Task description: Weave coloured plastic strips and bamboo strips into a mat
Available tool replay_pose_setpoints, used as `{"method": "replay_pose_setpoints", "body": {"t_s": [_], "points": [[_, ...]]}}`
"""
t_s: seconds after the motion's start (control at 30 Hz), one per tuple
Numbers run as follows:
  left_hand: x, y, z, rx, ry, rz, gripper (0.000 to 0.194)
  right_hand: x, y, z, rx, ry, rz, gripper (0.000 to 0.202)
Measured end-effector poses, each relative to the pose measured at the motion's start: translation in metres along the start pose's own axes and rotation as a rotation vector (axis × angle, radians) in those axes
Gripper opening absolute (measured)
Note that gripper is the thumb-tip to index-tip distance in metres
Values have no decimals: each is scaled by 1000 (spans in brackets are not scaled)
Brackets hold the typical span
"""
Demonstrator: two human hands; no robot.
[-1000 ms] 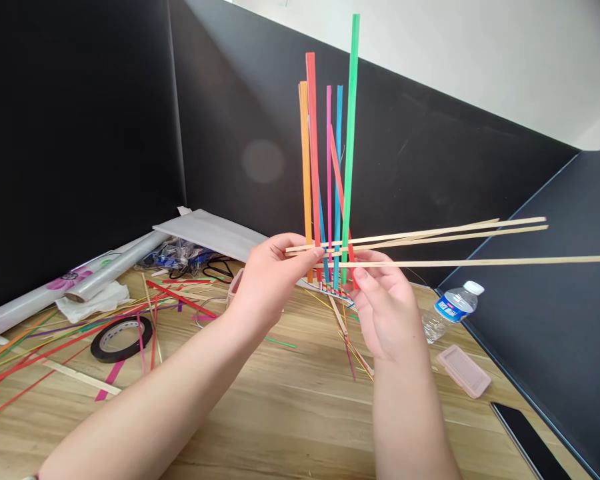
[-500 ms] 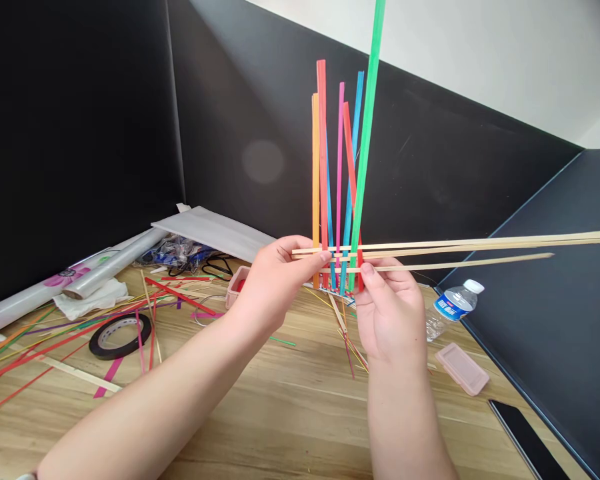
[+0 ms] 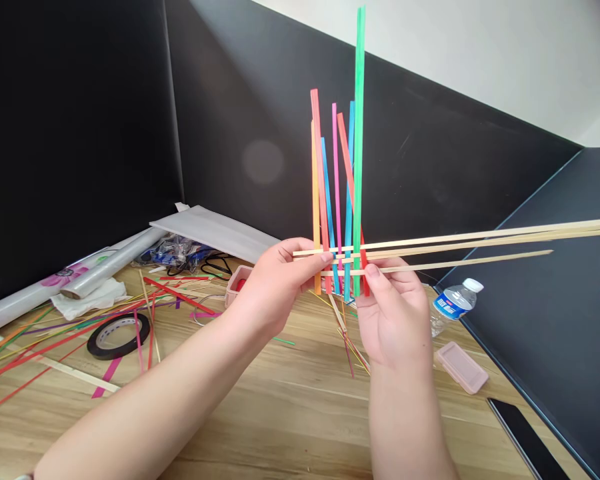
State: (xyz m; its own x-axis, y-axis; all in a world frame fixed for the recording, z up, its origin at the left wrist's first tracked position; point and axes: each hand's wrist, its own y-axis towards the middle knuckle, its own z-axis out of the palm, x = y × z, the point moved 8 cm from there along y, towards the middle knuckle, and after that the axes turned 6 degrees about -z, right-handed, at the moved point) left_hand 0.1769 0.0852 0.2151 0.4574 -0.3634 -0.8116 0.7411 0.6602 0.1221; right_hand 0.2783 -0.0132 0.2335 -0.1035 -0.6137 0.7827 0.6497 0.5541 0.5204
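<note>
Between my hands, raised above the table, is a lattice of thin woven strips. Several coloured strips stand upright in it, among them a tall green strip (image 3: pixel 359 120), an orange strip (image 3: pixel 315 180), a magenta strip (image 3: pixel 335 153) and a leaning red strip (image 3: pixel 346 147). Pale natural strips (image 3: pixel 470 239) cross them sideways and reach far to the right. My left hand (image 3: pixel 280 283) pinches the left end of the weave, thumb in front. My right hand (image 3: pixel 393 303) pinches its lower right corner, by the red strip and the lowest pale strip. Fingers behind the weave are partly hidden.
Loose coloured strips and a black tape roll (image 3: pixel 119 336) lie on the table's left. Behind are plastic-wrapped rolls (image 3: pixel 115 260) and a pink box (image 3: pixel 235 283). On the right are a water bottle (image 3: pixel 454 303), a pink lid (image 3: pixel 463 367) and a phone (image 3: pixel 527 440). Dark panels surround the table.
The green strip has come more upright, its top lower and further left, now within view. The tops of the other coloured strips have also dropped slightly. Both hands keep their pinch.
</note>
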Motion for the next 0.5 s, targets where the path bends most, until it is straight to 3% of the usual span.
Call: {"method": "replay_pose_setpoints", "body": {"t_s": [0.27,0.4,0.5], "points": [[-15,-21,8,9,24,36,21,22,-13,5,9,-71,-26,18],[-21,-28,9,6,42,86,22,34,-19,10,85,-131,-62,19],[-21,-27,8,-8,62,81,24,38,-19,12,152,-167,-84,30]]}}
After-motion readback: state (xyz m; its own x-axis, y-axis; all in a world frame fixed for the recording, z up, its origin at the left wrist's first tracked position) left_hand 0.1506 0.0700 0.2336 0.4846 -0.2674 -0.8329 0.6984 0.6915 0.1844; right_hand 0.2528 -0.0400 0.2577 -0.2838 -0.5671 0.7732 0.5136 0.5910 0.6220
